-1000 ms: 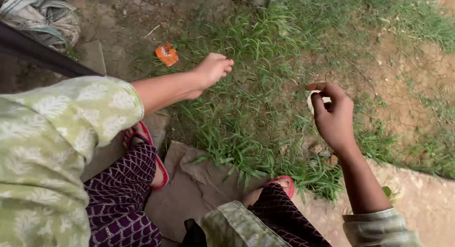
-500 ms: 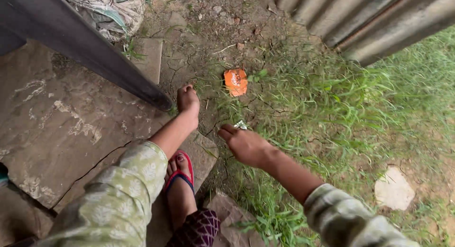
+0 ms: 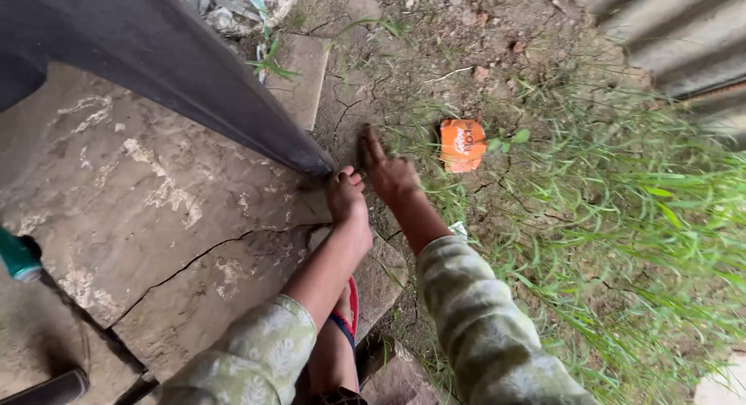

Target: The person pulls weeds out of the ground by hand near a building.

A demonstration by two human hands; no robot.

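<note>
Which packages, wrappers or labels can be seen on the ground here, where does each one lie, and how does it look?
Orange wrapper: crumpled, roughly square, with pale print; on cracked soil at the grass edge, just right of the right hand.
Small pale scrap: whitish, in the grass beside the right forearm; too small to identify.
Crumpled sack: grey-white, at the top edge.

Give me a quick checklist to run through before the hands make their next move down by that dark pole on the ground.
1. Left hand free of load: ok, it holds nothing that shows and rests at the base of the dark pole.
2. Right hand free: ok, fingers stretched toward cracked dirt, nothing gripped.
3. Hands clear of each other: ok, side by side and apart.
4. Orange wrapper within view: ok, lying at the edge of the grass, right of the right hand, untouched.
5. What the fingertips touch: cannot tell, the picture is blurred there.
6. Footing: ok, the red sandal sits on the cracked stone slab.
</note>
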